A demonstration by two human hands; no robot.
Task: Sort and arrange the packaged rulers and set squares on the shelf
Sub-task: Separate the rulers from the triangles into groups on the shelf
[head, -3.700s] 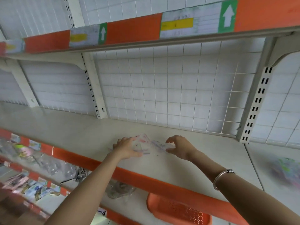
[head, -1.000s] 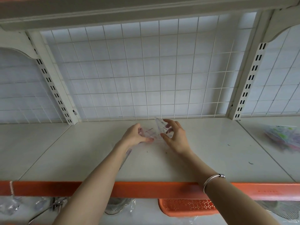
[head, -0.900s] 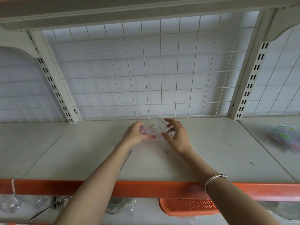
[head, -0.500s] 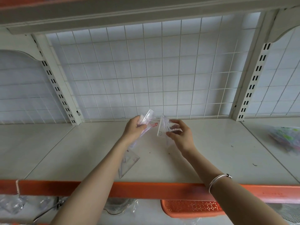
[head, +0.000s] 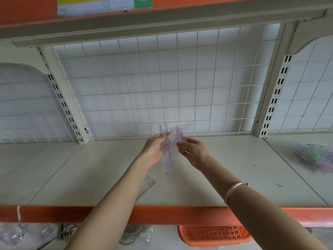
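gathering step, by the look of it: both hands hold a bundle of clear ruler packs (head: pixel 167 148) upright, lifted off the shelf board (head: pixel 225 177), just in front of the foot of the wire grid panel (head: pixel 162 83). the left hand (head: pixel 153 150) has its fingers curled round the bundle's left edge; the right hand (head: pixel 193 153) pinches the right edge between thumb and fingertips. a long ruler hangs below the bundle and triangular corners poke up toward the grid, so the pieces look uneven; how many there are is too blurred to tell. one more set-square pack (head: pixel 149 184) lies flat on the board, farther out from the grid, partly under the left forearm. a heap of colourful packs (head: pixel 317 157) sits well to the right of the grid. next, i'd judge: tap the edges level, lay the bundle down close to the grid, then fetch the loose set-square pack.
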